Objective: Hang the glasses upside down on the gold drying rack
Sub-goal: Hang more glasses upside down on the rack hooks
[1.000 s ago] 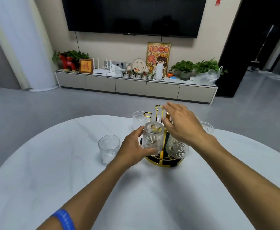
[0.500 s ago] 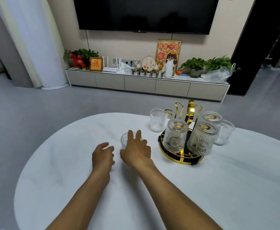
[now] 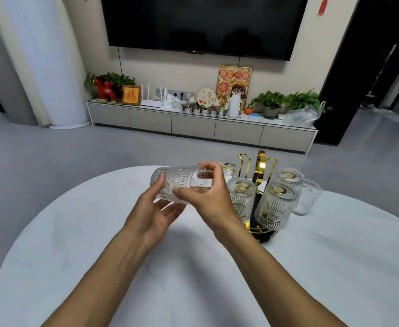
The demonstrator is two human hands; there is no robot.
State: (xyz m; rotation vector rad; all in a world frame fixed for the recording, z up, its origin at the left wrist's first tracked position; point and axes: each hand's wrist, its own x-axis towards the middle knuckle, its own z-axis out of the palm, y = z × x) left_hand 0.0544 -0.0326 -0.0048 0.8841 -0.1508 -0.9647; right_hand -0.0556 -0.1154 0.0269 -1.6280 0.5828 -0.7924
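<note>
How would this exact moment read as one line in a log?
both hands: left hand, right hand hold glass sideways | gold rack: three glasses hung | empty hooks remain

white round table (image 3: pixel 311 267) carries the gold drying rack (image 3: pixel 262 166) and an upright glass (image 3: pixel 308 197).

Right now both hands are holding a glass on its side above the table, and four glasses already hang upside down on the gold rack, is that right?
Not quite. The head view shows three glasses on the gold rack, not four. The rest stands: the left hand and right hand hold a glass on its side above the table.
</note>
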